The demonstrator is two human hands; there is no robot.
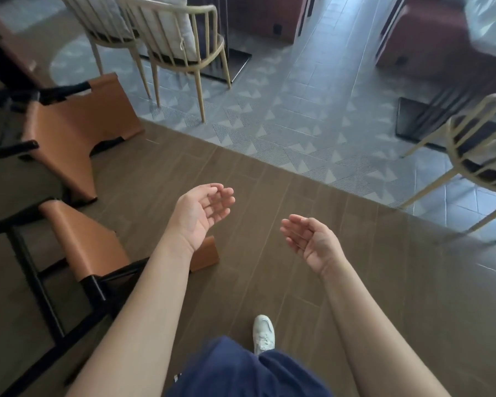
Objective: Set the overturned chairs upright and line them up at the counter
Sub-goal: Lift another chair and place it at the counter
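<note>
Nothing is being grasped by the fingers point(222, 196) of the left hand point(202, 209): they are being held loosely curled, palm up, in the air. The fingers point(291, 229) of the right hand point(308, 240) are being held the same way, released and touching nothing. Just beside the left wrist, the nearer overturned chair point(80, 239) is lying tipped over, its smooth tan leather panel stretched on a black square-tube frame, one leather corner touching the wood-grain plank floor point(269, 196). The farther overturned chair point(78, 121), of like make, is lying behind it at the left. Beyond, on grey tiles point(298, 110) patterned with pale triangles, cream spindle-back chairs point(178, 38) with padded cushions are standing upright. A white laced shoe point(264, 332) and navy trousers point(241, 368) are being seen below
</note>
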